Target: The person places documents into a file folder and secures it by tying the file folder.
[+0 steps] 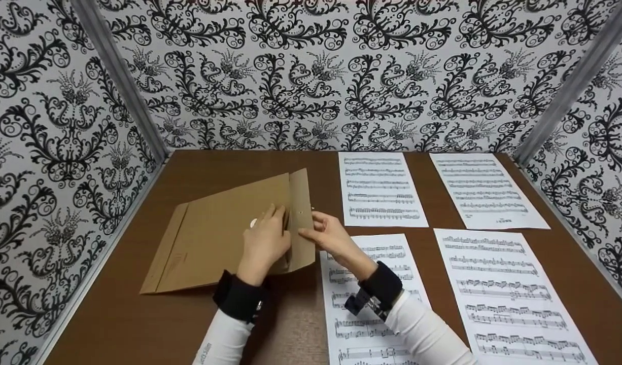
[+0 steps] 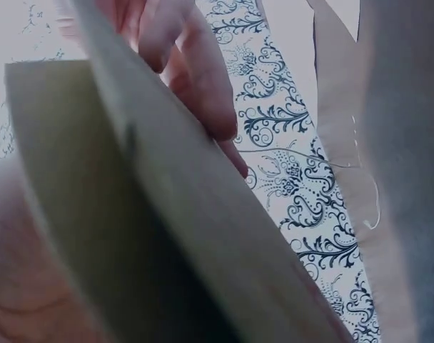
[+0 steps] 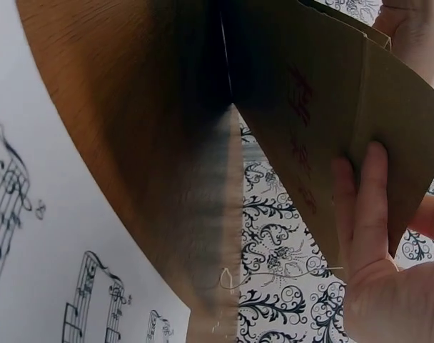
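Note:
A large brown paper envelope point(image 1: 225, 228) stands tilted on the left half of the table, its mouth facing right. My left hand point(image 1: 265, 241) grips the front panel beside the mouth; part of its grip is hidden. With fingers behind and thumb in front, my right hand point(image 1: 336, 238) pinches the raised flap point(image 1: 302, 218). From the left wrist, the gap at the mouth point(image 2: 81, 179) shows dark inside, and the right fingers point(image 2: 203, 78) lie against the flap's far side. A thin string point(image 3: 274, 277) dangles from the flap. Reddish marks point(image 3: 303, 136) appear on the envelope's back.
To the right lie several printed music sheets: one at the back point(image 1: 379, 190), one at the back right point(image 1: 486, 190), one at the front right point(image 1: 514, 299), and one partly under the right forearm point(image 1: 364, 324). Patterned walls point(image 1: 311, 76) enclose the brown table point(image 1: 108, 314).

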The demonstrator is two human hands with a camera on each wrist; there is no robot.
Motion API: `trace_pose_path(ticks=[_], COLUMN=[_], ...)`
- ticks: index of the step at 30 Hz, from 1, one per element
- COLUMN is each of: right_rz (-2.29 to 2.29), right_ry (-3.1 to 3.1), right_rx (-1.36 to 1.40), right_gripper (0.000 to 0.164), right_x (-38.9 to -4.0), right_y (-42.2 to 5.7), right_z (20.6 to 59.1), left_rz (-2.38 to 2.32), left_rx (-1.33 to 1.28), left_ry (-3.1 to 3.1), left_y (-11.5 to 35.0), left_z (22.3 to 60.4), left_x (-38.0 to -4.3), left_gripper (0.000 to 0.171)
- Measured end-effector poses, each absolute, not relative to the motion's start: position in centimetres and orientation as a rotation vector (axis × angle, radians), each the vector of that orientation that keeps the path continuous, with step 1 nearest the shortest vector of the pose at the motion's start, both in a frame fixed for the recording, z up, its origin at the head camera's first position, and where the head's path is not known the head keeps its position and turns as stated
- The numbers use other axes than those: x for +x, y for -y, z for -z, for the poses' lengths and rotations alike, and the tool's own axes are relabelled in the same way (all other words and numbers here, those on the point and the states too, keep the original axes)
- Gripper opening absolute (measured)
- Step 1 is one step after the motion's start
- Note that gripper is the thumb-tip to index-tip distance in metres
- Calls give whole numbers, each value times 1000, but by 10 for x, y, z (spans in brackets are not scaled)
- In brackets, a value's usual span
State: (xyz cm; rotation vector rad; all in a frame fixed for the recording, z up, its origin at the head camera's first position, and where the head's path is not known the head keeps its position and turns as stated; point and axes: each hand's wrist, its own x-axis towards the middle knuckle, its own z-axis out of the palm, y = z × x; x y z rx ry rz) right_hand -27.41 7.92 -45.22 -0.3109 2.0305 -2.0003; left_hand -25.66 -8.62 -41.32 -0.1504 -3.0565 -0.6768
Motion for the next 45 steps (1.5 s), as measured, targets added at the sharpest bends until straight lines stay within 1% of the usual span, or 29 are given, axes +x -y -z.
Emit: trace_pose_path(ticks=[8,16,36,45], right_rz=[2063,2081,2070,2070], right_ry=[-1984,-1996,-1959,-1919], right_rx=[-294,-303,-248,-246], right_gripper=[54,55,58,58], right_x=[-271,-271,-268,-268], right_y=[-78,-78,-81,-81], right_z=[445,446,444,449], left_rz=[604,606,653,577], left_rx=[-99,-115,-112,-101], left_ry=[2978,2839,2701,2663], left_y=[87,93,101,100], left_z=[402,394,388,385], left_x=[-247,-238,-229,-226], left_gripper=[54,48,48,47])
